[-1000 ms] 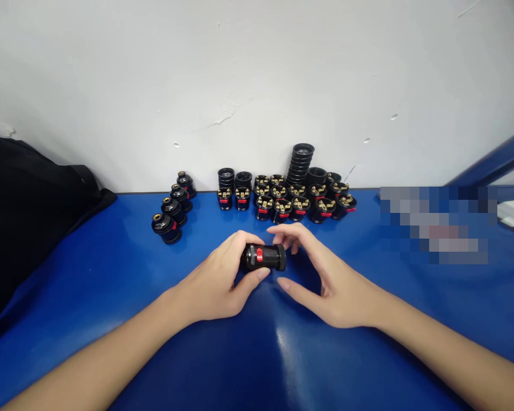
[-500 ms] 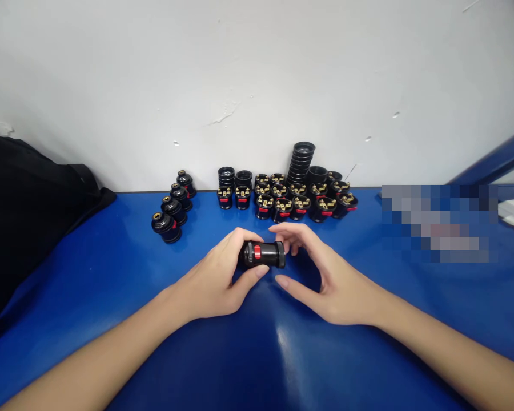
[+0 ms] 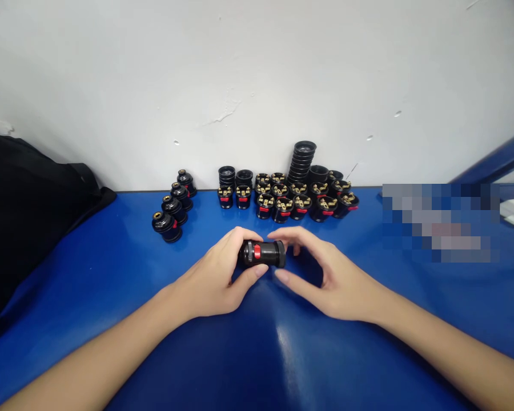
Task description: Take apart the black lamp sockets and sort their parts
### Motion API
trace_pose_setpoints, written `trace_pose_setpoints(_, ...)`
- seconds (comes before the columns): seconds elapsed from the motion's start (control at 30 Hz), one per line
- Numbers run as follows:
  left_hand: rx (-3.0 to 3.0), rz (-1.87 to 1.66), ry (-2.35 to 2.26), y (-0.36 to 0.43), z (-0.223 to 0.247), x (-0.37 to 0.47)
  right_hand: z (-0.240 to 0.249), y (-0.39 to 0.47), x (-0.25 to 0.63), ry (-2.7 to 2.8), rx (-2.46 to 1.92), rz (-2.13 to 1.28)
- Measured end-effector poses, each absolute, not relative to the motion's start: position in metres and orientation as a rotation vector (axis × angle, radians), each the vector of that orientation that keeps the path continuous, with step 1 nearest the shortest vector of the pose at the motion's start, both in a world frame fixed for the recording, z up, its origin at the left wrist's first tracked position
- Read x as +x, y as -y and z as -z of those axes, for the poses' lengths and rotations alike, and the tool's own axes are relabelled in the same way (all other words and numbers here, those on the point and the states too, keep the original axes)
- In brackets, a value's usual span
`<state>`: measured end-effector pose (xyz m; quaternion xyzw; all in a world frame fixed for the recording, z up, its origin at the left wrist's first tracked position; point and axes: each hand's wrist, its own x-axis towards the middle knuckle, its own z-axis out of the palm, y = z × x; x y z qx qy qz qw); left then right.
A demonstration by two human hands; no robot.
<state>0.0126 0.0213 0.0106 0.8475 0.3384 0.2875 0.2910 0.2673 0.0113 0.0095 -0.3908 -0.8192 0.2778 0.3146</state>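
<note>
A black lamp socket (image 3: 265,253) with a red switch tab lies sideways in my left hand (image 3: 220,274). The thumb is below it and the fingers curl over its domed end, partly hiding that end. A dark threaded ring (image 3: 280,254) sits on the socket's right end. My right hand (image 3: 329,277) curves around this ring with thumb and index finger apart. A small gap shows between the thumb and the ring; whether the far fingers touch it I cannot tell.
Several domed sockets (image 3: 167,226) stand in a slanting row at left. Along the wall are several open socket bodies (image 3: 282,209) with brass contacts, and a tall stack of black rings (image 3: 302,162). Black cloth (image 3: 29,222) covers the left side of the blue table (image 3: 223,359).
My right hand's thumb has come slightly up and its fingers have shifted around the ring end. My left hand and the socket have stayed almost in place.
</note>
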Motion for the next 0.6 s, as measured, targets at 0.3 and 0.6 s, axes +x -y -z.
trace_pose_setpoints(0.3,2.25,-0.763,-0.9,-0.023,-0.01,0.013,-0.006,-0.016,0.266,2.003,-0.999,-0.938)
trace_pose_setpoints(0.6,2.228,-0.785,-0.915,-0.023,-0.01,0.013,-0.001,-0.012,0.262,1.83,-0.867,-1.012)
